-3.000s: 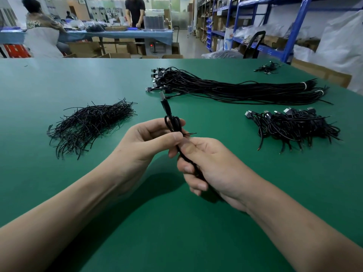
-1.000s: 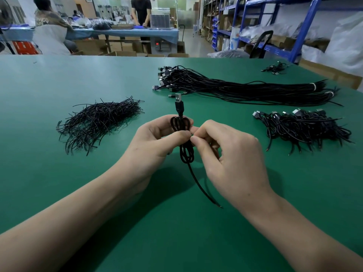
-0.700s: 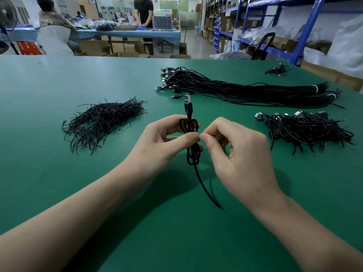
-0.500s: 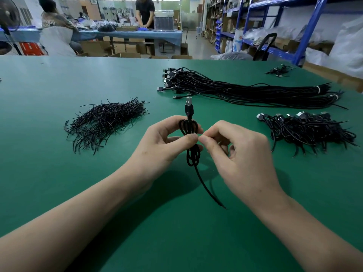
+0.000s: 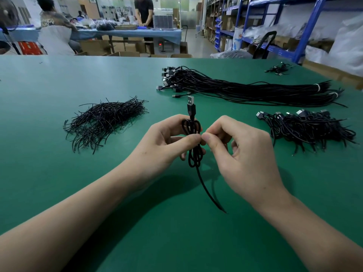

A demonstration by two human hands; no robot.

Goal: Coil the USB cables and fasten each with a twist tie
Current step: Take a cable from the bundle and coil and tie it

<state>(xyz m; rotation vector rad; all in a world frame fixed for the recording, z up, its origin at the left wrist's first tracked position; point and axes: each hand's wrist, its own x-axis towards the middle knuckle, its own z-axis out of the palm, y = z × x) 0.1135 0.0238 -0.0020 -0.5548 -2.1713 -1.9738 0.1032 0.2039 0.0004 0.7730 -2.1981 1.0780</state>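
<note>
Holding the cable coil [image 5: 193, 154] upright, left hand [image 5: 163, 142] pinches its middle; right hand [image 5: 241, 154], touching from the right, pinches there too, guessing on the hidden twist tie.

Head-worn camera faces forward-down, close over table [image 5: 59, 173], edges seemingly distorted.

We see a big green table [image 5: 59, 85] that fills most of the view, and past its far edge there is a long blue table [image 5: 125, 33] with one person [image 5: 53, 18] sitting by it and another person [image 5: 144, 8] standing behind it. Brown cardboard boxes [image 5: 94, 47] sit on the floor by that blue table, with a red crate [image 5: 29, 48] and a dark fan [image 5: 7, 14] far to the left. On the right we see tall blue shelves [image 5: 306, 26] with boxes on them, and big white bags [image 5: 349, 42] near them.
</note>
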